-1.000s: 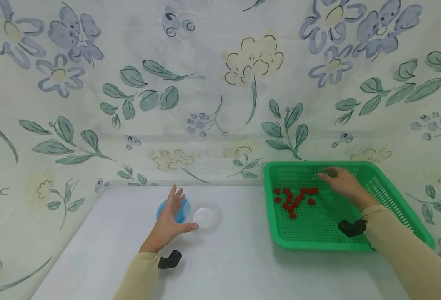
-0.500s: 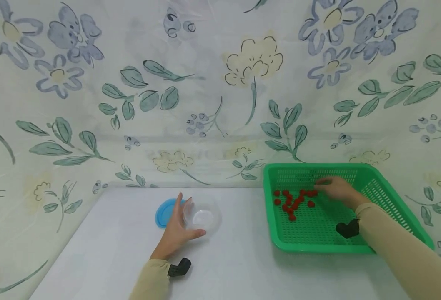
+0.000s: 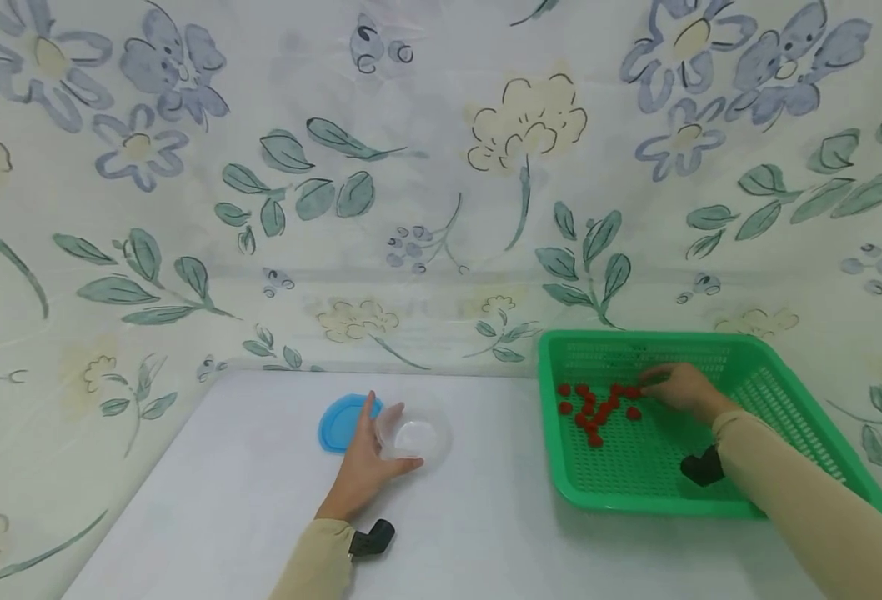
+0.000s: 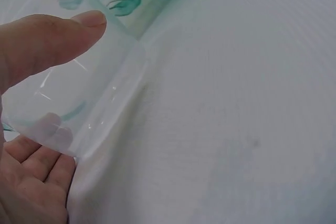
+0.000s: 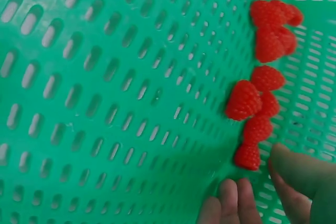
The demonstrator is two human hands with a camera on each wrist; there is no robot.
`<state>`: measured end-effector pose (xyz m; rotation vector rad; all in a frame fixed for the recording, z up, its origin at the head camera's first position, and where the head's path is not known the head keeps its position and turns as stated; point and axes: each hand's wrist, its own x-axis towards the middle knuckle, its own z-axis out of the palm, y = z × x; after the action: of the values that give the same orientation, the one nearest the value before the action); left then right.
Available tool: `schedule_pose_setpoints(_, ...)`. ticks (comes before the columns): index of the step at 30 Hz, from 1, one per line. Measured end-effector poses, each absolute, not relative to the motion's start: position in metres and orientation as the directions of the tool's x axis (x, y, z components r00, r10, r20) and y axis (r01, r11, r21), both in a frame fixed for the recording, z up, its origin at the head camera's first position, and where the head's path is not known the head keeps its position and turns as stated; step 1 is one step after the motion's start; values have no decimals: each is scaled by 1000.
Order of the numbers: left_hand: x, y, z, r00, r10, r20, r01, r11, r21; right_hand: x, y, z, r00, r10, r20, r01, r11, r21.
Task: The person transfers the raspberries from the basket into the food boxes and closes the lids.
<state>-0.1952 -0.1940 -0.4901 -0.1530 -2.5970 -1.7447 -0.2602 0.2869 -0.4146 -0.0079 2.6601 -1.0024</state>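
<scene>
My left hand (image 3: 368,458) holds a clear round plastic container (image 3: 422,435) on the table, thumb on the near side and fingers round the far side. In the left wrist view the thumb (image 4: 63,40) lies against the see-through wall of the container (image 4: 113,87). A blue lid (image 3: 339,427) lies just left of that hand. Inside the green basket (image 3: 552,467), my right hand (image 3: 683,388) reaches down to the end of a group of red raspberries (image 3: 600,412). In the right wrist view its thumb and fingers stand apart beside the nearest raspberry (image 5: 247,157); contact is unclear.
The basket has slotted walls and stands at the right of the white table (image 3: 478,517). Behind the table rises a floral cloth (image 3: 426,300). Raspberries lie in the left half of the basket, in a loose cluster.
My left hand has moved right, from over the blue lid to the clear container, and taken hold of it. My right hand has lowered and moved towards the raspberries.
</scene>
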Motion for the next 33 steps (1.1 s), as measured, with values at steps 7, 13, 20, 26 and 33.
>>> schedule_pose_setpoints(7,-196,-193,-491,-995,79,58,84,388,918,-261,286,-417,-969,-70,-236,74,830,-553)
schedule_pose_setpoints(13,-196,-192,-490,-996,65,59,81,408,909,-262,285,-417,-975,-74,-209,48,849,-526)
schedule_pose_setpoints(20,-197,-190,-489,-998,43,43,58,476,877,-260,278,-416,-981,-22,-192,75,873,-482)
schedule_pose_setpoints(26,-198,-188,-491,-997,44,68,81,479,874,-259,279,-417,-987,-43,-156,32,895,-446)
schedule_pose_setpoints(33,-196,-185,-491,-996,44,75,87,461,883,-261,283,-420,-983,-15,-183,69,893,-445)
